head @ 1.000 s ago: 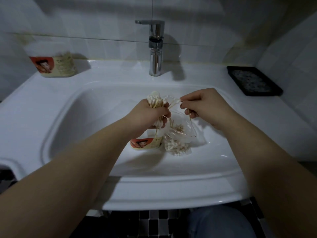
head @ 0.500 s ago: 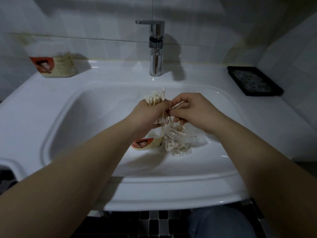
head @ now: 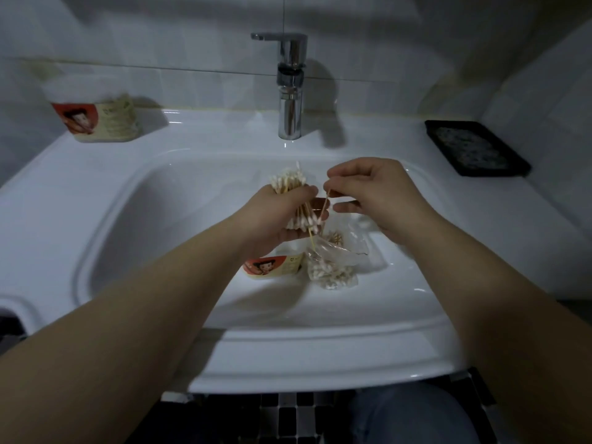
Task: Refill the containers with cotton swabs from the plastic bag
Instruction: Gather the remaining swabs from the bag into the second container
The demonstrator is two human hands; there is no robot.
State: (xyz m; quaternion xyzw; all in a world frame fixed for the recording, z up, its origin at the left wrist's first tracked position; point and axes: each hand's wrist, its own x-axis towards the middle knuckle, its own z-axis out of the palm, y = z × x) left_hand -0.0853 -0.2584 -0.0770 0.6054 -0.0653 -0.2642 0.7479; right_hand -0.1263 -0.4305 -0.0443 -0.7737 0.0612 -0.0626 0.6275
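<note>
Over the middle of the sink (head: 160,219), your left hand (head: 275,216) grips a swab bundle (head: 286,181); your right hand (head: 378,193) pinches one swab (head: 325,203) above the bag (head: 333,264) and container (head: 272,267).

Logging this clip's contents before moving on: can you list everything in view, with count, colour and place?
sink: one, white, fills the frame
faucet: one, chrome, back centre
ledge container: one, pale with red label, back left ledge
basin container: one, same label, in basin below left hand
plastic bag: one, clear, holding swabs, in basin beside that container
black tray: one, back right ledge
swab bundle: one, white tips, tan sticks
single swab: one, tan stick
left hand: grips swab bundle over basin
right hand: pinches single swab
</note>
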